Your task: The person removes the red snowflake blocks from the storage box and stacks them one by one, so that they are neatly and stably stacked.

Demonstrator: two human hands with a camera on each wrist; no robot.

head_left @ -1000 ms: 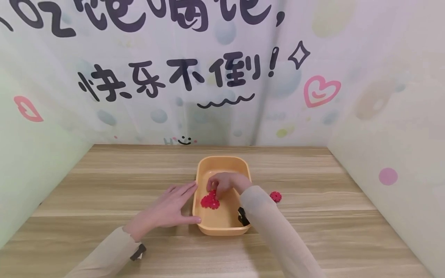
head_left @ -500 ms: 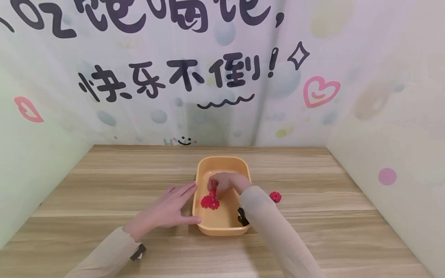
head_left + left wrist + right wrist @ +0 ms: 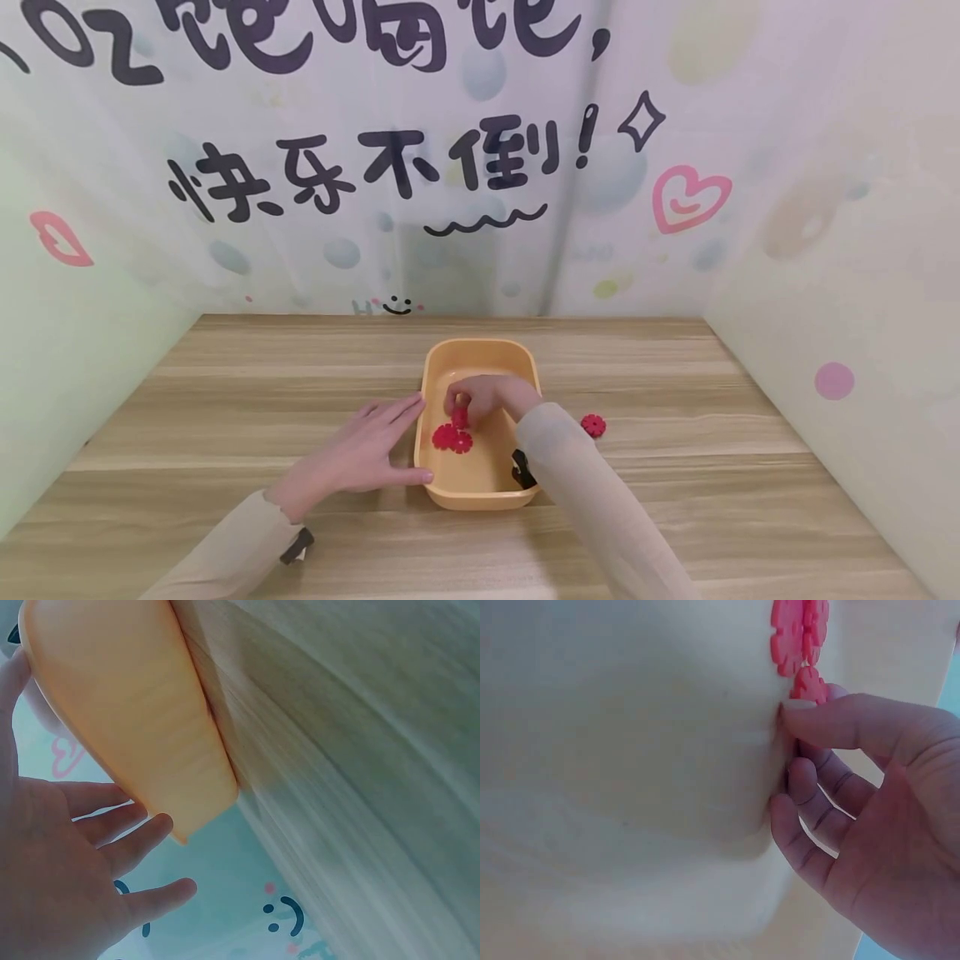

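An orange plastic basin [image 3: 480,500] stands on the wooden table. Inside it my right hand [image 3: 486,395] pinches a red notched snowflake disc [image 3: 460,418] between thumb and fingers, its lower part covered by the thumb in the right wrist view. Right by that disc, toward the left side, lie other red snowflake discs [image 3: 447,437], close together on the basin floor. My left hand [image 3: 360,450] has its fingers spread, with fingertips and thumb at the left rim. The left wrist view shows this hand [image 3: 60,862] against the basin's outer wall [image 3: 142,705].
One more red snowflake disc [image 3: 593,426] lies on the table [image 3: 675,500], to the right of the basin and beyond my right sleeve [image 3: 600,492]. A printed curtain [image 3: 480,267] closes off the back, and pale walls flank both sides.
The pinched snowflake disc has tilted slightly in my right fingers, which have shifted a little. My left hand and the basin hold their places.
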